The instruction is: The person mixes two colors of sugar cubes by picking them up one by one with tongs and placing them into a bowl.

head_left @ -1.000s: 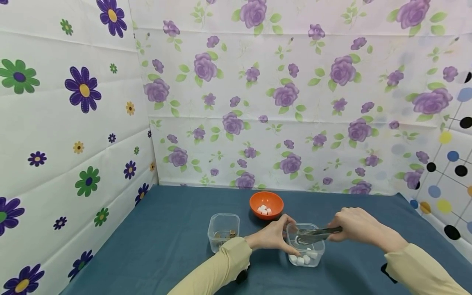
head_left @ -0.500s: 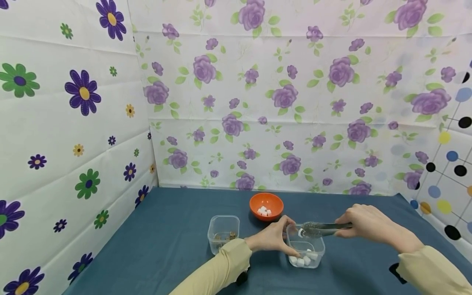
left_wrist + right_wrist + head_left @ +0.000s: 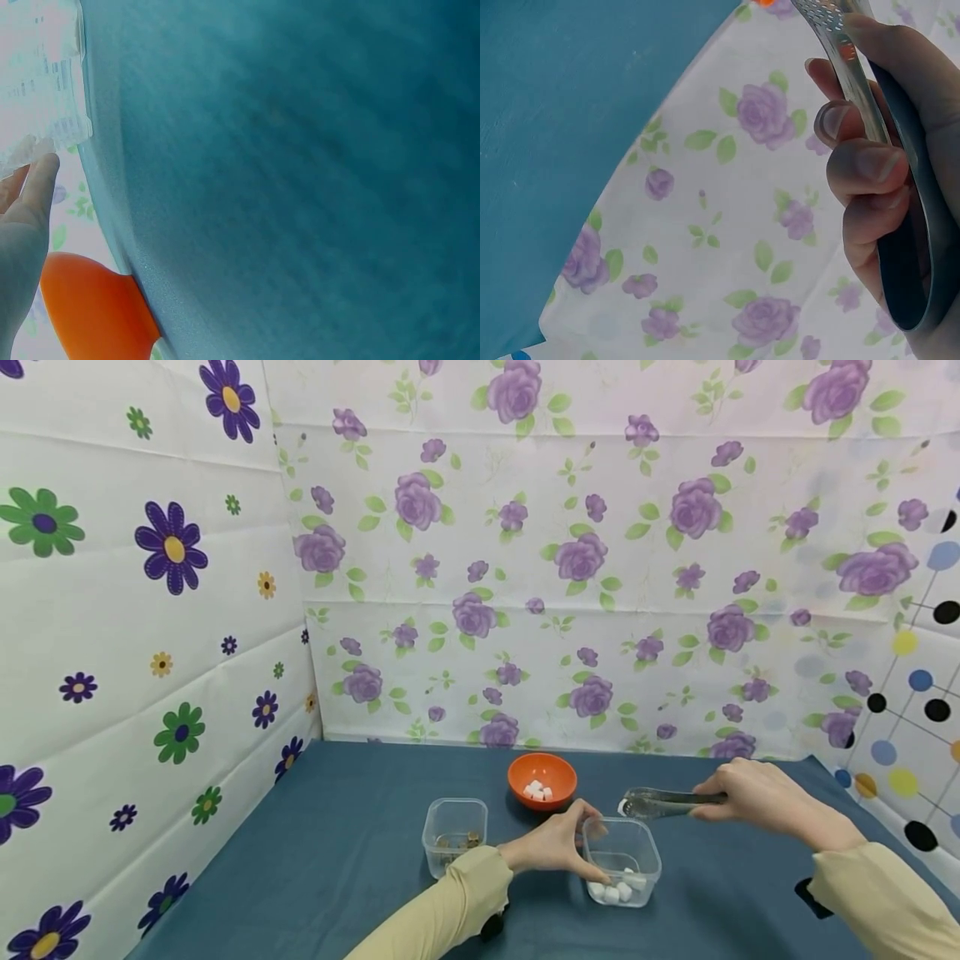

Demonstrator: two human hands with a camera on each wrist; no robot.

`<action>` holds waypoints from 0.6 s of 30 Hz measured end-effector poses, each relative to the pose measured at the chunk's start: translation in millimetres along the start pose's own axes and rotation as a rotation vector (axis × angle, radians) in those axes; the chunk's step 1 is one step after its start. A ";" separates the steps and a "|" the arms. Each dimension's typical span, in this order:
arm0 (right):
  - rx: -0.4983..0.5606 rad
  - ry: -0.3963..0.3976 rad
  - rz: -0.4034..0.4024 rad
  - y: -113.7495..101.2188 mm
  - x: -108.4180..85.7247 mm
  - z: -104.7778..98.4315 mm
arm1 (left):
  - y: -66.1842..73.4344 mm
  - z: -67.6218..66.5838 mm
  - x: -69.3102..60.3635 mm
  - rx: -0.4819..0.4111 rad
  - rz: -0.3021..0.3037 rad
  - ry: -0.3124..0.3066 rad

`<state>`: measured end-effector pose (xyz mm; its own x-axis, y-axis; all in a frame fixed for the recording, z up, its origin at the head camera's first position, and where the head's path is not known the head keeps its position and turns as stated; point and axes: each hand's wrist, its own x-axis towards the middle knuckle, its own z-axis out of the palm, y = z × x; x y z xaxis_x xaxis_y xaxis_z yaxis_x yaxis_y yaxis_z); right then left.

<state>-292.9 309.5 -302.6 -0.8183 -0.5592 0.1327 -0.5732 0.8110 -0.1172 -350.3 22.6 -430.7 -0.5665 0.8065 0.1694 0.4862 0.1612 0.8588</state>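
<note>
My left hand (image 3: 551, 845) grips the near-left and far-left edges of a clear plastic container (image 3: 651, 870), thumb in front and fingers behind. Several small white pieces (image 3: 624, 890) lie at its bottom. In the left wrist view the fingers touch the container's wall (image 3: 45, 82). My right hand (image 3: 753, 795) holds metal tongs (image 3: 660, 802) above the container's far rim. At the tips of the tongs a small white piece (image 3: 623, 807) shows. The right wrist view has the fingers wrapped round the tongs (image 3: 911, 255), whose tips are cut off there.
An orange bowl (image 3: 517, 777) with several white cubes (image 3: 537, 791) stands behind the left hand. Left of that hand, a second clear container (image 3: 438, 814) holds brown pieces (image 3: 472, 839). Blue cloth (image 3: 360, 827) covers the table, with flowered sheets (image 3: 450, 677) behind and at the sides.
The tongs have risen out of the container with the white piece and shifted slightly right, to above its far rim. The left hand and container have stayed in place.
</note>
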 end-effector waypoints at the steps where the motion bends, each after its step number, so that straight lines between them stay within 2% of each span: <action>1: 0.000 0.002 0.001 1.9 1.8 0.5 | -0.3 0.0 0.0 0.000 0.002 -0.001; 9: 0.004 0.035 0.018 5.9 18.2 3.5 | 0.0 -0.8 -0.3 0.003 0.007 0.002; 18: -0.036 0.064 -0.035 2.2 52.7 8.5 | 1.1 0.0 0.4 -0.021 -0.006 0.000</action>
<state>-337.6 280.3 -304.2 -0.7928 -0.5763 0.1984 -0.5987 0.7973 -0.0762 -350.0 23.1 -429.6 -0.5694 0.8055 0.1645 0.4686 0.1536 0.8700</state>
